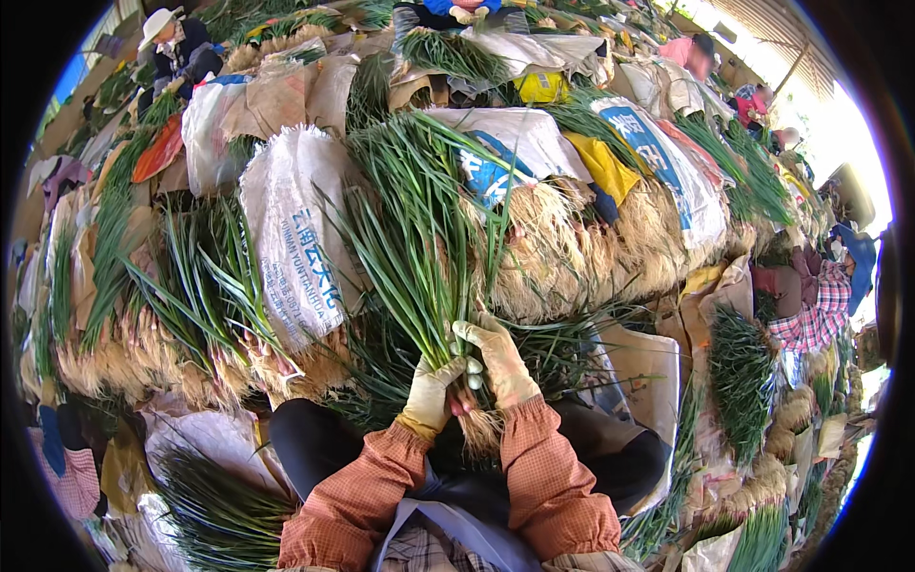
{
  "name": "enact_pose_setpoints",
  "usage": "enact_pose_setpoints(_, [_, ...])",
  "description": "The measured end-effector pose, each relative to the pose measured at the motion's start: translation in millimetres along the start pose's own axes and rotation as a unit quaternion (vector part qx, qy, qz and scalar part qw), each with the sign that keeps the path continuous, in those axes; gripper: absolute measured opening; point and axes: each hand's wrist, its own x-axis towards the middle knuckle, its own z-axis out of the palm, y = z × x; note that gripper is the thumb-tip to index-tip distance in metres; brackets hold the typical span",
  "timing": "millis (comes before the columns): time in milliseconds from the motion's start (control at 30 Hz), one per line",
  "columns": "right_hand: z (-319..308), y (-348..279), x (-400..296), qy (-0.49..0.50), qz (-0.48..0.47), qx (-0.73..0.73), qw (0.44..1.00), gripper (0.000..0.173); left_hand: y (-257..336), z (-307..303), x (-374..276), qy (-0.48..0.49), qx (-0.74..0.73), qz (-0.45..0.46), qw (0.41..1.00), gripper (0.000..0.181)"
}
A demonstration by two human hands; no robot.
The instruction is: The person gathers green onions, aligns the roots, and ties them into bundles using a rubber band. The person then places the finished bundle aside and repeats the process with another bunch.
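My left hand [431, 395], in a pale work glove, is closed around the lower stalks of a bunch of spring onions [418, 243]. The long green leaves fan away from me, and the reddish bases and pale roots [480, 432] hang towards my lap. Against the right side of the stalks lies my right hand [498, 357], gloved too, with its fingers bent at the bunch. Whether it pinches a stalk or leaf cannot be made out. Whitish rounded shapes, perhaps fingertips, show between the hands. Loose green leaves [557, 343] lie beneath and beyond them.
A row of rooted bundles [543, 264] runs across ahead, partly under printed woven sacks [297, 236]. More leaves [214, 508] lie at lower left. A pale sheet [643, 379] stands by my right knee. Other people sit around, one in a plaid garment [815, 300] at right.
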Motion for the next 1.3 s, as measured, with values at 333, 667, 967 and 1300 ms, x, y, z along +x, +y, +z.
enact_pose_setpoints(333, [-15.3, 16.7, -16.3, -0.071, -0.222, 0.359, 0.904, 0.011, -3.2, 9.4, 3.2, 0.095, -0.015, 0.061, 0.994, 0.009])
enact_pose_setpoints(667, [-97.5, 52.6, 98.4, 0.133, -0.081, -0.668, 0.727, 0.038, 13.1, -1.1, 10.2, 0.023, 0.126, -0.02, 0.992, 0.021])
enact_pose_setpoints(967, [-68.6, 46.2, 36.3, 0.027, -0.143, -0.02, 0.989, 0.022, 10.9, 13.4, 11.3, 0.035, 0.056, -0.026, 0.998, 0.011])
enact_pose_setpoints(1300, [-26.8, -31.9, -51.1, -0.096, -0.077, -0.184, 0.975, 0.03, 31.5, 4.9, -40.5, -0.091, 0.01, -0.111, 0.99, 0.03])
